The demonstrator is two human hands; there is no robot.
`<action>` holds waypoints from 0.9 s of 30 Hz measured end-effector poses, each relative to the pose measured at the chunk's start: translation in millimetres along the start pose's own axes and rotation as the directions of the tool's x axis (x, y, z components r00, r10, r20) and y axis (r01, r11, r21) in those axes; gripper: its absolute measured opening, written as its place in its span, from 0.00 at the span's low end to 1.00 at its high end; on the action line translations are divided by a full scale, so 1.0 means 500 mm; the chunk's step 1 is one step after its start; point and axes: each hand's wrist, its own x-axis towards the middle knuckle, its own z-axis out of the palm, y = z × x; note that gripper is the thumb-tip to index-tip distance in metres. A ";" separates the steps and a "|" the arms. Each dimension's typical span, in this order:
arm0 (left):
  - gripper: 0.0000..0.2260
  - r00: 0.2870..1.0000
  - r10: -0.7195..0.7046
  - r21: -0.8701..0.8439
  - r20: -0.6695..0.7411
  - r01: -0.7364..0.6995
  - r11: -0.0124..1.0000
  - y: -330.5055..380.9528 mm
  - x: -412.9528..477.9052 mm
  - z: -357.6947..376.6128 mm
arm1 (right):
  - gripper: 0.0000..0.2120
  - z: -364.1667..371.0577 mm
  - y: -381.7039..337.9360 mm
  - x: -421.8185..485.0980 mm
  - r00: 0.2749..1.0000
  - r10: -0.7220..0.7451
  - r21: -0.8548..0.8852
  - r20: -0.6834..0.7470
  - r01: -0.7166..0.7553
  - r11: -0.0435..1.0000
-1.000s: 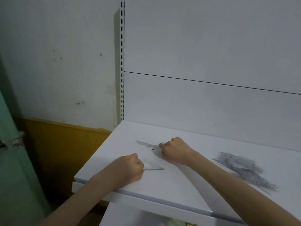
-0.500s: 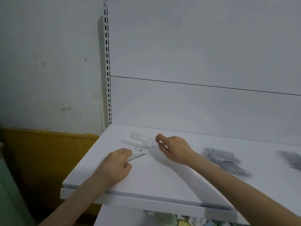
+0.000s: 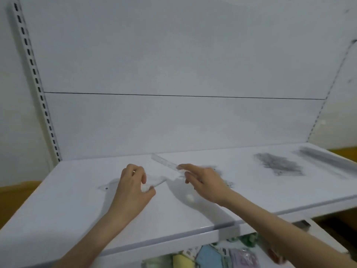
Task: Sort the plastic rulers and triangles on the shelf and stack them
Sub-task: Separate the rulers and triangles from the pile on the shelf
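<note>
A clear plastic ruler (image 3: 164, 163) is lifted off the white shelf (image 3: 77, 206), and my right hand (image 3: 204, 182) pinches its near end. My left hand (image 3: 133, 188) holds a clear plastic triangle (image 3: 154, 182) between thumb and fingers, just above the shelf. A pile of clear rulers and triangles (image 3: 278, 164) lies at the shelf's right. Another grey pile (image 3: 326, 158) stretches along the far right edge. Part of a further pile (image 3: 222, 173) shows behind my right hand.
A slotted upright (image 3: 36, 84) runs up the left side of the white back panel (image 3: 173, 64). Below the shelf's front edge, colourful packets (image 3: 208, 256) fill a lower level. A small dark dot (image 3: 106, 188) marks the shelf on the left.
My view has swung right, so the right-hand piles came into sight. My right hand has lifted the ruler and carried it rightward. My left hand has raised the triangle off the shelf.
</note>
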 end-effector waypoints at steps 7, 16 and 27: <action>0.18 0.996 0.072 -0.021 0.057 -0.071 0.997 0.135 0.037 0.122 | 0.19 -0.122 0.120 -0.105 0.989 0.121 -0.057 -0.086 -0.126 0.990; 0.13 0.989 0.140 -0.042 0.049 -0.138 0.990 0.334 0.088 0.291 | 0.24 -0.311 0.315 -0.215 0.957 0.236 -0.075 -0.170 -0.251 0.965; 0.18 0.977 0.187 -0.137 0.104 -0.172 0.976 0.628 0.111 0.537 | 0.16 -0.587 0.653 -0.427 0.901 0.317 -0.209 -0.295 -0.384 0.899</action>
